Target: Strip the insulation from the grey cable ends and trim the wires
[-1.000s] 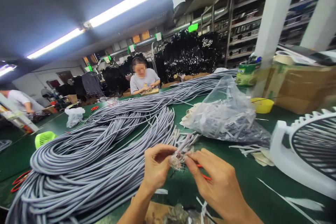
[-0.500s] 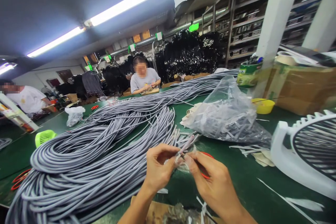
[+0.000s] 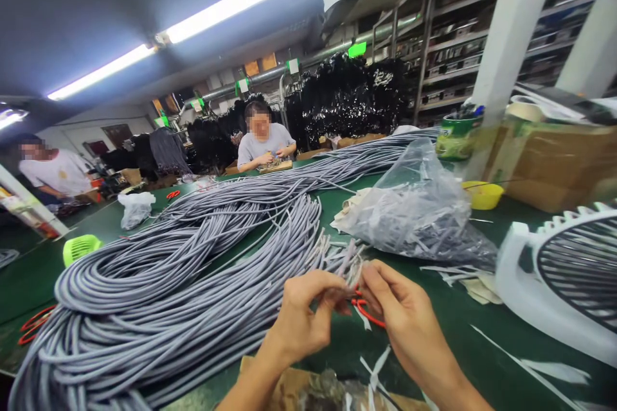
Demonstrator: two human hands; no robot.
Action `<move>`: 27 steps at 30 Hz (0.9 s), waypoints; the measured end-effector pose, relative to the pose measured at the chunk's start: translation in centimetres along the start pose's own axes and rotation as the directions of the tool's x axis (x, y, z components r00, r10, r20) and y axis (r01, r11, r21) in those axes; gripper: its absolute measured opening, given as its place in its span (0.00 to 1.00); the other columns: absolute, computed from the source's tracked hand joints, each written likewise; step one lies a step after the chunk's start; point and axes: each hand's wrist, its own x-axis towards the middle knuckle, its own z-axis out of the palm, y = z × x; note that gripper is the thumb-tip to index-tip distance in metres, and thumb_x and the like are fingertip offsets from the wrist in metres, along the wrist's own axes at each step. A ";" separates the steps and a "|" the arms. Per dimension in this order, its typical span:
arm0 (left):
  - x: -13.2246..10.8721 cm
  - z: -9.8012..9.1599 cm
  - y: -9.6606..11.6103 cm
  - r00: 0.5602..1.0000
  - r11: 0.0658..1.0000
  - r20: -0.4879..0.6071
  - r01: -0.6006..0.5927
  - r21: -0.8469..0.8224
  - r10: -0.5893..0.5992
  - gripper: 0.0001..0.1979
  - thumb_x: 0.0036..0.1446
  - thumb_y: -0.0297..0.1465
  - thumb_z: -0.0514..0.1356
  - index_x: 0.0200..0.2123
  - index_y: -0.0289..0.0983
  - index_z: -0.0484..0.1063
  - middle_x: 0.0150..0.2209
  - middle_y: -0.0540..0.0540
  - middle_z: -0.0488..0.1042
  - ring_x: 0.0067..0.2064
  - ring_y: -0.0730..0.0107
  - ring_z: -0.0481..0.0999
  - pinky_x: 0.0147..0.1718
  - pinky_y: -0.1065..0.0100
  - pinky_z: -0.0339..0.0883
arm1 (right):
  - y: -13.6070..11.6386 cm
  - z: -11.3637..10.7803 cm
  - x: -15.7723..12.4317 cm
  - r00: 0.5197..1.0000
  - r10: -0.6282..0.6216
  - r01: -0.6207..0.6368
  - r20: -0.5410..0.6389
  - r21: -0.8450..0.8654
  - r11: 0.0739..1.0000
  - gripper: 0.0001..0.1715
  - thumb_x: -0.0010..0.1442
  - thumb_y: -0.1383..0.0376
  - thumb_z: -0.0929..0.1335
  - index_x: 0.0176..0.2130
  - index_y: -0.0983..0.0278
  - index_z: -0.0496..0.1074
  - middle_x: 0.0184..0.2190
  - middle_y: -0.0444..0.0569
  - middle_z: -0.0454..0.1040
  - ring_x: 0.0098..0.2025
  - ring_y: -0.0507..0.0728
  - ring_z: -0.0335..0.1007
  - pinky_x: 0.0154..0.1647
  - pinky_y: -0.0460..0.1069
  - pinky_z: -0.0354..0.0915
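A large bundle of grey cables point(image 3: 187, 257) lies coiled on the left, its stripped, whitish ends point(image 3: 332, 253) fanning out in front of my hands. My left hand point(image 3: 308, 311) is closed in a pinch around the end of one cable, which its fingers partly cover. Close by on the right, my right hand point(image 3: 407, 308) pinches thin, pale strands point(image 3: 359, 263) at that end. Between and beneath the hands lie red-handled scissors point(image 3: 370, 316), partly hidden by the right fingers.
A clear plastic bag of grey-white scraps point(image 3: 419, 218) lies ahead, right of the cables. A white fan point(image 3: 520, 282), cardboard box point(image 3: 549, 164) and yellow bowl point(image 3: 484, 196) stand on the right. A co-worker point(image 3: 265, 141) sits across the green table point(image 3: 448, 340).
My right hand has moved slightly up and right, and the left a little right and down. Clear film-like material between them is less visible. More of the red scissors shows.
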 end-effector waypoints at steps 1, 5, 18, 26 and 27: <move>0.0 0.0 0.0 1.000 1.000 0.001 -0.019 -0.011 0.020 0.10 0.57 0.27 0.52 0.28 0.36 0.73 0.24 0.45 0.73 0.25 0.69 0.73 0.28 0.69 0.67 | -0.2 -0.3 0.3 0.999 0.037 -0.036 -0.030 0.047 0.998 0.27 0.47 0.46 0.69 0.19 0.64 0.60 0.15 0.37 0.51 0.17 0.45 0.43 0.13 0.41 0.46; 0.2 0.0 -0.3 0.998 0.984 -0.056 -0.008 -0.175 -0.002 0.14 0.56 0.31 0.55 0.19 0.36 0.66 0.23 0.46 0.72 0.24 0.70 0.73 0.26 0.69 0.67 | -1.3 -1.7 1.9 0.964 0.117 -0.060 -0.237 0.237 0.970 0.27 0.36 0.47 0.74 0.19 0.63 0.61 0.14 0.34 0.48 0.15 0.44 0.38 0.10 0.40 0.39; 0.6 0.6 -0.2 0.951 0.799 -0.040 0.234 -0.555 -0.307 0.19 0.44 0.39 0.67 0.31 0.37 0.62 0.18 0.57 0.62 0.16 0.84 0.58 0.16 0.80 0.52 | -0.3 -0.1 0.8 0.996 0.038 -0.027 0.075 -0.138 0.990 0.21 0.44 0.51 0.71 0.18 0.66 0.68 0.15 0.41 0.61 0.17 0.47 0.52 0.15 0.42 0.51; 0.4 -1.1 -0.5 0.951 0.937 -0.250 0.091 -0.338 -0.182 0.20 0.53 0.44 0.58 0.23 0.32 0.74 0.20 0.50 0.62 0.19 0.80 0.55 0.17 0.74 0.49 | 0.8 -0.5 1.7 0.995 -0.082 0.099 0.057 -0.498 0.862 0.20 0.46 0.51 0.67 0.17 0.65 0.68 0.15 0.45 0.67 0.19 0.51 0.60 0.20 0.44 0.59; 0.3 -1.2 -0.3 0.951 0.947 -0.260 0.082 -0.310 -0.168 0.20 0.53 0.43 0.58 0.22 0.32 0.74 0.24 0.48 0.64 0.19 0.80 0.56 0.17 0.74 0.49 | 0.5 -0.7 1.7 0.992 -0.128 0.108 -0.006 -0.500 0.859 0.19 0.46 0.51 0.67 0.19 0.64 0.69 0.16 0.45 0.68 0.19 0.51 0.61 0.20 0.44 0.60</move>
